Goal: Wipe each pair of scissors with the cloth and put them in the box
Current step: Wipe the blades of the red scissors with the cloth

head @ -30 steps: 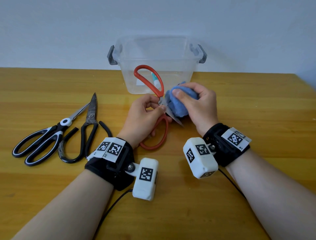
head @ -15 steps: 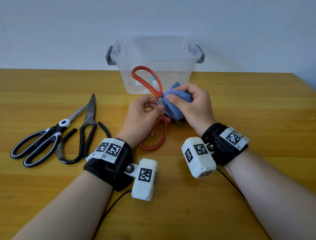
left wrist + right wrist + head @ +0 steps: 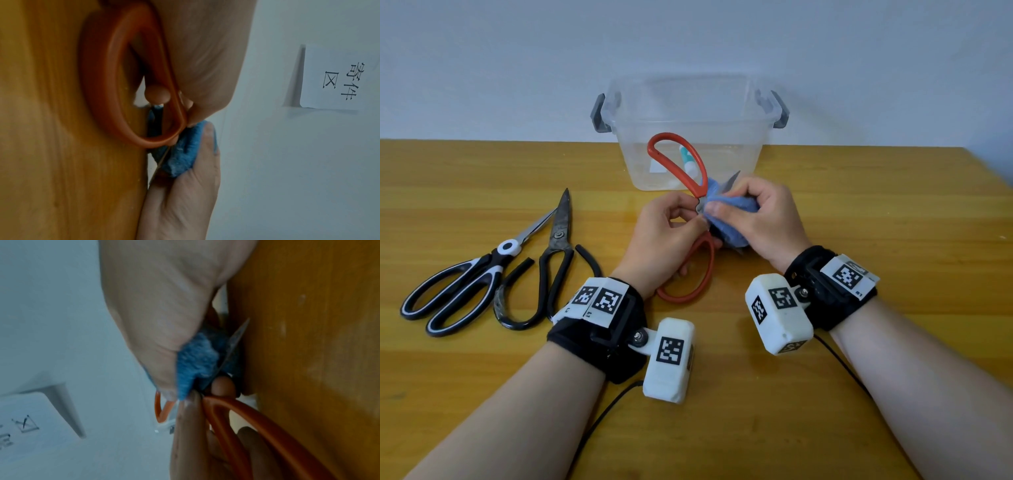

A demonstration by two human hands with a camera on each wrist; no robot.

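**Red scissors under wipe, before box**

Glossy wooden table (image 3: 859, 212), plain pale wall. Left hand (image 3: 664, 236) pinches the red-handled scissors (image 3: 678, 164) at the pivot; right hand (image 3: 767, 219) clasps the fuzzy blue cloth (image 3: 729, 222) around the blades, just before the clear plastic box (image 3: 688, 102).

The way from the hands to the clear box (image 3: 726, 113) is short and open above, its top uncovered, though the raised red handle loop (image 3: 674, 161) of the red scissors stands in front of its near wall. To the left the black-and-white scissors (image 3: 465, 284) and the black scissors (image 3: 551, 260) lie touching on the bench (image 3: 893, 222), blocking a low sweep there. The bench to the right of the right hand (image 3: 767, 219) is bare wood.
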